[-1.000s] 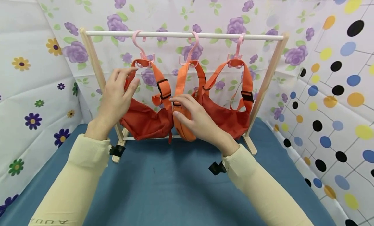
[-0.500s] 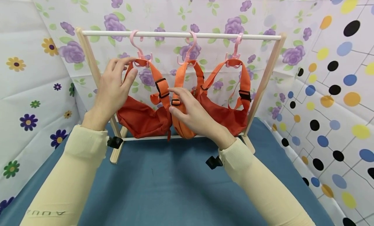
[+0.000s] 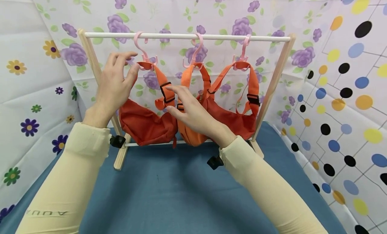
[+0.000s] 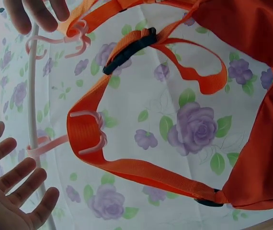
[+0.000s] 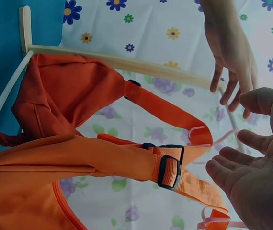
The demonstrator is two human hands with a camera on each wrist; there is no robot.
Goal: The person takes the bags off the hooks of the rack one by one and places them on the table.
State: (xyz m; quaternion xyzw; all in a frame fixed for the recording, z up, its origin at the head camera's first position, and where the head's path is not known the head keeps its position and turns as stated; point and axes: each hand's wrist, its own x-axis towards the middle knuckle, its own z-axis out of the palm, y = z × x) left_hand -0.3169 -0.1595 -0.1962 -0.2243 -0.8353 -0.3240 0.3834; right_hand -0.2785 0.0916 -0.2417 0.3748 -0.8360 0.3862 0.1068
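My left hand [image 3: 116, 80] is raised beside the pink hook [image 3: 145, 55] at the rack's left. Its fingers are spread and nothing is between them; in the left wrist view they stand apart from the strap [image 4: 81, 132] on that hook. A red bag [image 3: 145, 125] hangs there by this orange strap with a black buckle. My right hand [image 3: 195, 111] reaches in front of the middle orange bag [image 3: 188, 135], thumb and fingers apart, holding nothing in the right wrist view. Another red bag [image 3: 232, 121] hangs at the right, partly behind the right hand.
The rack has a white top rod [image 3: 172, 36] and wooden side posts [image 3: 275, 84]. It stands on a blue cloth [image 3: 169, 190]. Floral sheets [image 3: 163, 12] hang behind and to the left, and a dotted sheet [image 3: 341, 93] hangs at the right.
My left hand has risen towards the top rod and its thumb and fingers have spread wider. The right hand has shifted left and up. The bags hang much as before.
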